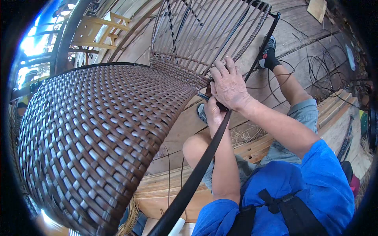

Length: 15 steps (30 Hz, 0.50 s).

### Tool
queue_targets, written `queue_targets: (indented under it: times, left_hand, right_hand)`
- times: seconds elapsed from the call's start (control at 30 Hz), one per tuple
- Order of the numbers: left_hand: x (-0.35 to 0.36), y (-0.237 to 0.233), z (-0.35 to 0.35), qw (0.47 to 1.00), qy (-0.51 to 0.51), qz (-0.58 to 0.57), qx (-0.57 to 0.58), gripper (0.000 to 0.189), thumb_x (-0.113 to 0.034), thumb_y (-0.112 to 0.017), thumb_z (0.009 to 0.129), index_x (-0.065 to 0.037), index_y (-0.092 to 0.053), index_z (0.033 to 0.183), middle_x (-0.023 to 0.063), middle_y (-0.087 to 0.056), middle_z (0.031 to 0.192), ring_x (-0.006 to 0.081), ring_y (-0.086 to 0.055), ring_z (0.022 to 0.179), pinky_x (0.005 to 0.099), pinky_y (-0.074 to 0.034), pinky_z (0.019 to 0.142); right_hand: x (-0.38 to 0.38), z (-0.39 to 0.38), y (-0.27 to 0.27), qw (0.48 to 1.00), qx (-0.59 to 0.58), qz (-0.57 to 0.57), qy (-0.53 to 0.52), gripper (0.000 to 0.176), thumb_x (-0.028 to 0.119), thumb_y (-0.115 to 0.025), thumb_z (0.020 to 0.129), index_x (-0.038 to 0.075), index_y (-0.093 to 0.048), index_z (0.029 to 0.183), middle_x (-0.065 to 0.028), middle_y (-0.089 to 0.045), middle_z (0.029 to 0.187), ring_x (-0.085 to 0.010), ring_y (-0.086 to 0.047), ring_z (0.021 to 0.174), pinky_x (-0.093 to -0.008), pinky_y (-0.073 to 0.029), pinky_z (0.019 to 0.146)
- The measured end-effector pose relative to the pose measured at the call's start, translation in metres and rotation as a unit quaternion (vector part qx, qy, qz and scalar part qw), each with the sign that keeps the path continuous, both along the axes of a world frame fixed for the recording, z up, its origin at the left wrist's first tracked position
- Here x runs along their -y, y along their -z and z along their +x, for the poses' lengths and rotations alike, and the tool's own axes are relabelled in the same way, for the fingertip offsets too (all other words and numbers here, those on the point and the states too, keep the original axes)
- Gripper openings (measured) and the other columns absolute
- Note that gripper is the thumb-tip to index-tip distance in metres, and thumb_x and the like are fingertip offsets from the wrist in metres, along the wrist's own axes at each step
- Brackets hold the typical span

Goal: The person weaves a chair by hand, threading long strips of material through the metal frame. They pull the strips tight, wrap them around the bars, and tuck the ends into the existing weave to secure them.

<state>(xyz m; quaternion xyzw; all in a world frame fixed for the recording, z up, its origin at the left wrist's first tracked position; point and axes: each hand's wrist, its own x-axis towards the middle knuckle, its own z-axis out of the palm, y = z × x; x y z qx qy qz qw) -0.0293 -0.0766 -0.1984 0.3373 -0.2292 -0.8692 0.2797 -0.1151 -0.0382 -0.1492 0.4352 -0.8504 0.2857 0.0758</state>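
Observation:
A chair with a brown woven panel (98,129) fills the left side. Beyond it is a section strung with spaced brown strands (197,35), which meets the woven part at a corner near my hands. A black frame bar (201,173) slants from the bottom edge up past my hands. My right hand (230,84) lies over that corner, back upward, its fingers stretched out and apart. Just below it, my left hand (215,114) is closed at the black bar, with its fingers partly hidden. Whether a strand lies between my hands cannot be made out.
Loose brown strands (323,67) lie coiled on the floor at right. Wooden boards (334,108) are stacked beside and below my legs, with dry fibres (244,133) near them. A light wooden frame (100,33) stands at upper left. One sandalled foot (268,51) rests near the chair.

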Motion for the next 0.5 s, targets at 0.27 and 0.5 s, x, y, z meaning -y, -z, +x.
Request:
queue_targets:
  times: [0.27, 0.5]
  left_hand:
    - [-0.002, 0.006, 0.008, 0.999, 0.011, -0.010, -0.042, 0.041, -0.020, -0.056, 0.082, -0.004, -0.050, 0.119, 0.0073, -0.055, 0.116, 0.0190, -0.054, 0.106, 0.0352, -0.044, 0.091]
    - [-0.001, -0.005, 0.003, 1.000, 0.012, 0.019, 0.022, 0.043, -0.015, -0.055, 0.080, -0.005, -0.048, 0.121, 0.0081, -0.054, 0.116, 0.0183, -0.054, 0.106, 0.0328, -0.045, 0.090]
  right_hand:
    - [0.003, -0.002, 0.007, 0.999, 0.008, -0.038, -0.007, 0.032, 0.017, -0.059, 0.070, 0.005, -0.049, 0.098, -0.0133, -0.046, 0.111, -0.0382, -0.039, 0.112, -0.0476, -0.040, 0.084]
    - [-0.002, -0.010, 0.005, 0.998, 0.047, -0.043, -0.026, 0.039, 0.018, -0.062, 0.069, 0.005, -0.049, 0.104, -0.0124, -0.046, 0.115, -0.0347, -0.038, 0.115, -0.0451, -0.038, 0.088]
